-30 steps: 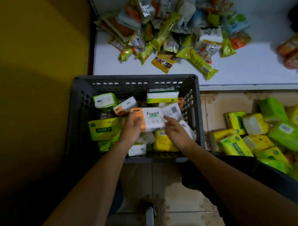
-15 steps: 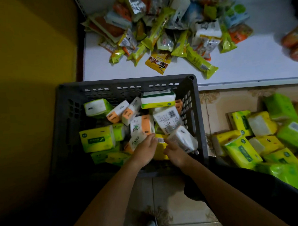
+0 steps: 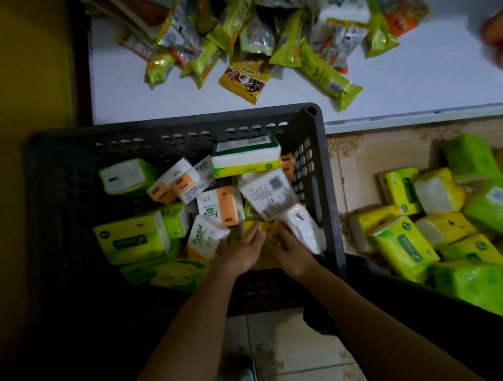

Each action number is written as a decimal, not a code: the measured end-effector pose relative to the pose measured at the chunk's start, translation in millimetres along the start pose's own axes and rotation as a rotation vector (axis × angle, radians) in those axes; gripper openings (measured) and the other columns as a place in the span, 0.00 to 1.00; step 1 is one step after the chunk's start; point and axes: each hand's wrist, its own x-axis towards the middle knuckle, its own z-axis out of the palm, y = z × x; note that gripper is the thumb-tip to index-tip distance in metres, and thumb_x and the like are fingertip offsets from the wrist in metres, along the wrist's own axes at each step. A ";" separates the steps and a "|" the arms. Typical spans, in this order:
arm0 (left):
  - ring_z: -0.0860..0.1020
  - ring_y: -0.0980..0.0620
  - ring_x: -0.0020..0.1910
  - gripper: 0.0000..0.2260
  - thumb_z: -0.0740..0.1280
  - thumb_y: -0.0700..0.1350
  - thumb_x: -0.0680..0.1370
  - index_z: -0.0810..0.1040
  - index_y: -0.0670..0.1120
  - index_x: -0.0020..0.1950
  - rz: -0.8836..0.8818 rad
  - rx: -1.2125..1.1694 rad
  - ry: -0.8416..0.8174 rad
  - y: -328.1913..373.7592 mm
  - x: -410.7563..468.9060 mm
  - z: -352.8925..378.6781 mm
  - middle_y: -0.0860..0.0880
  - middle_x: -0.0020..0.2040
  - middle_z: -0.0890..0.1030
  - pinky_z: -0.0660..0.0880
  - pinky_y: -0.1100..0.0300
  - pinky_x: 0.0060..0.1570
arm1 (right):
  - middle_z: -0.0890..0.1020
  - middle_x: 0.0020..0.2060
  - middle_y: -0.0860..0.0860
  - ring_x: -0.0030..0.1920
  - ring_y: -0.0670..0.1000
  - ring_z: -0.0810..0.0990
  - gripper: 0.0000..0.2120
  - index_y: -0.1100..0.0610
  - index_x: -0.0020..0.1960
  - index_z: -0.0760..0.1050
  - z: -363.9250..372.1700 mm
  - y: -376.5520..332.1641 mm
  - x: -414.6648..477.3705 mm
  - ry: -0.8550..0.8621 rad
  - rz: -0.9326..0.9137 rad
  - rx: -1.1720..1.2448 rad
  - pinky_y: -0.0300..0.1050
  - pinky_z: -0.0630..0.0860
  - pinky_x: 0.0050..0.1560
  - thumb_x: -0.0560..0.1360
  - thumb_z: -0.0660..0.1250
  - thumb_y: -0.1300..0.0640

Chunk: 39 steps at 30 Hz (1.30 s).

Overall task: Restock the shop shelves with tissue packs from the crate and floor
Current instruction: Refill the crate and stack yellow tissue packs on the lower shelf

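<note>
Left hand (image 3: pixel 241 252), fingers straight, touches the yellow tissue pack (image 3: pixel 267 232) at the crate's (image 3: pixel 184 135) 4 o'clock; right hand (image 3: pixel 294 253): closure unclear. Pick-up step; next likely needs both hands clamping, lifting.

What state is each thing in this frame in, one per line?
Crate: upright, part full of tissue packs.
Left hand: fingers straight, touching yellow pack.
Right hand: against white pack; grip unclear.
Floor packs: heaped right of crate.
Shelf: holds heaped snack packets.
</note>
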 end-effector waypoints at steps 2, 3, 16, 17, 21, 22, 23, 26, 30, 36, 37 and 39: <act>0.45 0.39 0.76 0.23 0.44 0.65 0.79 0.48 0.67 0.74 -0.005 -0.065 0.015 -0.9 -2.5 1.2 0.47 0.78 0.44 0.47 0.44 0.73 | 0.60 0.71 0.53 0.66 0.42 0.55 0.29 0.60 0.75 0.50 -0.4 1.7 1.1 -0.007 -0.001 0.041 0.24 0.54 0.57 0.78 0.57 0.69; 0.46 0.39 0.76 0.23 0.45 0.66 0.78 0.49 0.68 0.73 -0.011 -0.121 0.018 -3.3 -1.8 0.7 0.46 0.78 0.43 0.49 0.43 0.73 | 0.60 0.71 0.52 0.65 0.41 0.56 0.28 0.59 0.75 0.50 -0.9 2.8 1.5 -0.011 0.002 0.052 0.24 0.55 0.56 0.78 0.56 0.68; 0.77 0.46 0.42 0.21 0.58 0.37 0.80 0.63 0.51 0.73 0.194 -0.395 0.178 -11.2 7.5 9.4 0.44 0.51 0.74 0.75 0.52 0.42 | 0.64 0.70 0.53 0.69 0.47 0.63 0.26 0.59 0.74 0.55 -2.0 1.7 -5.4 0.078 0.017 0.103 0.37 0.60 0.67 0.79 0.57 0.66; 0.76 0.45 0.43 0.21 0.58 0.38 0.80 0.64 0.50 0.72 0.201 -0.386 0.194 -14.0 6.0 5.7 0.42 0.52 0.74 0.74 0.52 0.41 | 0.64 0.71 0.54 0.70 0.48 0.63 0.25 0.60 0.74 0.55 -3.0 -0.4 -6.4 0.072 0.021 0.100 0.39 0.60 0.68 0.79 0.57 0.65; 0.73 0.42 0.60 0.20 0.61 0.39 0.80 0.66 0.47 0.71 0.223 -0.266 0.291 -27.6 -21.5 -21.1 0.40 0.65 0.71 0.73 0.51 0.54 | 0.66 0.69 0.58 0.68 0.56 0.67 0.23 0.57 0.74 0.57 -5.4 -17.1 -21.1 0.050 0.051 0.035 0.49 0.65 0.69 0.80 0.57 0.62; 0.71 0.41 0.63 0.20 0.61 0.38 0.80 0.65 0.47 0.71 0.221 -0.248 0.304 -30.7 -35.9 -30.2 0.40 0.67 0.70 0.72 0.50 0.58 | 0.67 0.68 0.58 0.67 0.57 0.68 0.23 0.56 0.73 0.58 -5.7 -27.7 -29.5 0.053 0.056 0.013 0.51 0.66 0.68 0.80 0.57 0.60; 0.70 0.40 0.64 0.20 0.60 0.37 0.80 0.65 0.46 0.72 0.216 -0.252 0.317 -33.9 -50.7 -40.0 0.39 0.68 0.69 0.71 0.50 0.59 | 0.68 0.68 0.58 0.66 0.58 0.69 0.22 0.55 0.73 0.59 -5.9 -38.5 -38.7 0.064 0.053 -0.002 0.52 0.68 0.67 0.80 0.58 0.60; 0.74 0.41 0.57 0.20 0.59 0.34 0.79 0.64 0.44 0.71 0.223 -0.367 0.367 -41.3 -103.6 -69.4 0.37 0.67 0.70 0.72 0.51 0.51 | 0.69 0.68 0.58 0.65 0.59 0.70 0.23 0.57 0.73 0.60 -5.2 -70.4 -71.5 0.070 0.048 -0.014 0.50 0.68 0.66 0.79 0.59 0.59; 0.73 0.47 0.48 0.20 0.58 0.33 0.79 0.65 0.51 0.68 0.309 -0.420 0.432 -38.9 -180.7 -107.1 0.36 0.66 0.71 0.71 0.54 0.45 | 0.67 0.70 0.59 0.67 0.59 0.69 0.26 0.57 0.74 0.57 1.2 -116.9 -124.3 0.013 -0.001 -0.023 0.48 0.67 0.66 0.79 0.60 0.52; 0.71 0.49 0.60 0.33 0.60 0.35 0.80 0.43 0.50 0.77 0.493 -0.565 0.494 -3.5 -301.8 -147.2 0.50 0.69 0.64 0.70 0.59 0.47 | 0.69 0.68 0.54 0.66 0.57 0.70 0.22 0.56 0.71 0.61 5.3 -204.4 -201.2 0.014 -0.200 0.177 0.46 0.68 0.56 0.80 0.58 0.52; 0.72 0.47 0.59 0.34 0.62 0.36 0.79 0.44 0.49 0.77 0.495 -0.594 0.560 0.6 -316.0 -152.6 0.49 0.66 0.66 0.72 0.56 0.50 | 0.70 0.66 0.53 0.64 0.56 0.70 0.20 0.55 0.70 0.63 4.7 -218.8 -213.0 0.039 -0.264 0.206 0.47 0.69 0.57 0.80 0.59 0.51; 0.73 0.44 0.62 0.28 0.66 0.38 0.77 0.58 0.45 0.74 0.532 -0.625 0.703 9.4 -346.3 -162.5 0.46 0.68 0.68 0.74 0.49 0.58 | 0.72 0.64 0.52 0.61 0.55 0.72 0.19 0.55 0.67 0.66 2.7 -247.4 -238.4 0.103 -0.372 0.259 0.51 0.71 0.59 0.78 0.61 0.50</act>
